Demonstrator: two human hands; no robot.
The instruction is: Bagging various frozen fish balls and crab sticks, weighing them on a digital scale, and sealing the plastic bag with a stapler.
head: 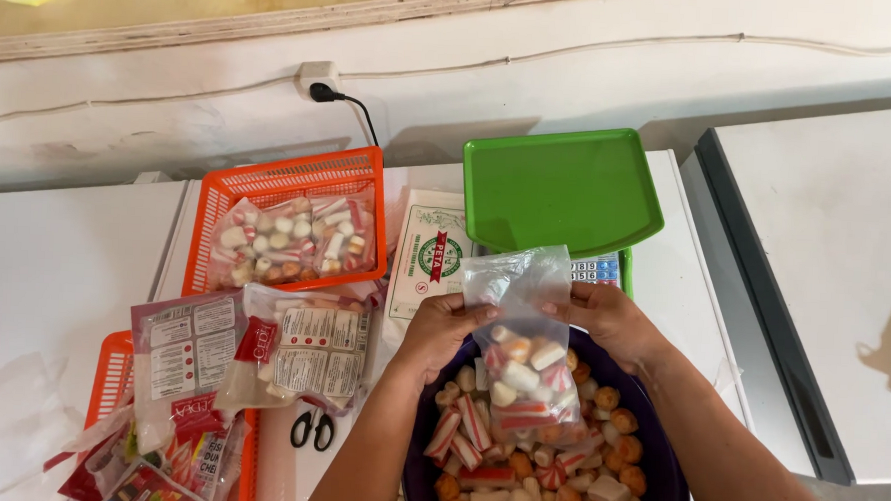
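Observation:
Both hands hold a clear plastic bag (523, 369) partly filled with assorted frozen pieces, white, orange and red-striped. My left hand (440, 327) pinches the bag's left upper edge. On the other side, my right hand (611, 321) grips the right upper edge. The bag hangs above a dark purple bowl (668, 479) heaped with the same mixed pieces, round brown balls and red-and-white sticks.
A green-topped scale (560, 188) stands just behind the bowl. An orange basket (286, 186) at left holds a filled bag. Empty printed wrappers (306, 350), black scissors (312, 428) and a second orange basket (112, 366) lie at lower left. A plug sits in the wall socket (318, 79).

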